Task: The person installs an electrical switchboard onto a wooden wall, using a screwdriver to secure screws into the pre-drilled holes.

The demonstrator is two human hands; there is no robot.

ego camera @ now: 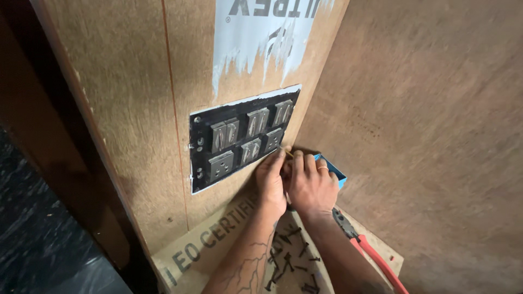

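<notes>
A black switch-and-socket plate point(239, 139) with several grey modules sits in a cut-out in a plywood panel point(136, 98). My left hand point(271, 182) and my right hand point(311, 182) are pressed together at the plate's lower right corner. Their fingertips pinch a thin yellowish tool or screw point(287, 152) against that corner; which hand grips it I cannot tell. A small blue box point(333, 171) peeks out behind my right hand.
Red-handled pliers point(364, 245) lie on the plywood base under my right forearm. Several black screws point(291, 261) are scattered on that base. A second plywood wall point(425, 136) closes the right side. A dark frame and floor point(38, 218) are at left.
</notes>
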